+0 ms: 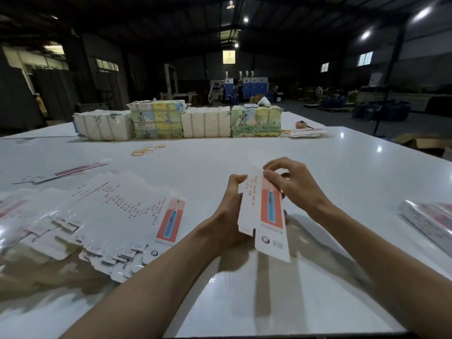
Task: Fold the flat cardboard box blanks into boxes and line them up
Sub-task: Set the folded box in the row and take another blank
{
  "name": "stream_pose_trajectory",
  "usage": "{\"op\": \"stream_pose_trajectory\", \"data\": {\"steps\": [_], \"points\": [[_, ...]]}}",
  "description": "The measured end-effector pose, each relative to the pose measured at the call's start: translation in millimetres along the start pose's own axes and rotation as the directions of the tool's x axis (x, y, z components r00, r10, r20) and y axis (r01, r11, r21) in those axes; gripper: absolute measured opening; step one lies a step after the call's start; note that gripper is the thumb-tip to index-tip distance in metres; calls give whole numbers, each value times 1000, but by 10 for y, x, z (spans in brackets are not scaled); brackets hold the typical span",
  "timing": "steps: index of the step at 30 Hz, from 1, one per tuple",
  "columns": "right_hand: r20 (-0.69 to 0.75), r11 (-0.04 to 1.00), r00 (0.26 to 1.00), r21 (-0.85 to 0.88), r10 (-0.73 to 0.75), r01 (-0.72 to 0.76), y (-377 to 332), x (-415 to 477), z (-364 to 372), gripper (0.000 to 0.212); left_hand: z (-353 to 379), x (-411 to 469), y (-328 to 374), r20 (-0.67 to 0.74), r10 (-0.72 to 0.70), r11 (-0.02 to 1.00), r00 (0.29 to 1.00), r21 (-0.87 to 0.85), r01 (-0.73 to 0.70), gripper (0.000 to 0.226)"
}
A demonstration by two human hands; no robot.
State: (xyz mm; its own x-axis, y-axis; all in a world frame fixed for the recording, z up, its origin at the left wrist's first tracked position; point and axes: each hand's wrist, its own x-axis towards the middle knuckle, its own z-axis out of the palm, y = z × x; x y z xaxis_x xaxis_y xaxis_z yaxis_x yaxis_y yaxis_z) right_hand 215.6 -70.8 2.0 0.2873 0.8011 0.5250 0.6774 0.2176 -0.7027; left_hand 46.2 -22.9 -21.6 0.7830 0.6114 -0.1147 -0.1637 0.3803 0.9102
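- Above the near centre of the white table (244, 152), both hands hold one box blank (265, 216) clear of the surface, long axis roughly upright, printed red panel facing the camera.
- Left hand (230, 211): fingers curled round the blank's left edge, gripping it.
- Right hand (291, 182): thumb and fingertips pinch the blank's upper end.
- Left of the hands: a fanned stack of flat blanks (117, 216) lies on the table, overlapping one another.
- Far left: a few more loose blanks (73, 171), lying flat.
- Right table edge: finished boxes (430, 221) lie side by side, blurred.
- Far table edge: four wrapped bundles (156, 119) stand in a row, touching; the wrapping hides their contents.
- Near the bundles: yellow rubber bands (146, 150) lie loose on the table.
- Beyond the right table edge: an open brown carton (420, 143); its contents cannot be made out.
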Motion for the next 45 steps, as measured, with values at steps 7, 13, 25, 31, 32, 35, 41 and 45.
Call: {"op": "stream_pose_trajectory", "data": {"steps": [7, 13, 25, 31, 32, 35, 41, 45], "points": [[-120, 996, 990, -52, -72, 66, -69, -28, -88, 13, 65, 0, -46, 140, -75, 997, 987, 35, 71, 68], [-71, 997, 997, 72, 17, -11, -149, 7, -190, 15, 64, 54, 55, 80, 1, 957, 997, 290, -25, 87], [90, 908, 990, 397, 105, -132, -240, -25, -357, 27, 129, -61, 191, 216, 14, 957, 976, 279, -76, 81], [132, 868, 986, 472, 103, -154, -195, 9, -360, 32, 185, -94, 244, 267, -49, 970, 963, 244, -18, 81], [142, 872, 985, 463, 103, -158, -176, 16, -360, 32, 189, -92, 247, 266, -39, 969, 963, 245, -28, 80], [121, 924, 988, 358, 99, -136, -153, 17, -331, 32, 170, -89, 220, 245, -29, 970, 969, 242, -32, 79], [70, 975, 997, 216, 34, -48, -179, 22, -335, 32, 119, -62, 175, 208, 15, 969, 978, 237, -65, 80], [88, 944, 994, 318, 63, -88, -189, 17, -396, 26, 116, -47, 176, 279, -28, 964, 960, 260, -48, 82]]}}
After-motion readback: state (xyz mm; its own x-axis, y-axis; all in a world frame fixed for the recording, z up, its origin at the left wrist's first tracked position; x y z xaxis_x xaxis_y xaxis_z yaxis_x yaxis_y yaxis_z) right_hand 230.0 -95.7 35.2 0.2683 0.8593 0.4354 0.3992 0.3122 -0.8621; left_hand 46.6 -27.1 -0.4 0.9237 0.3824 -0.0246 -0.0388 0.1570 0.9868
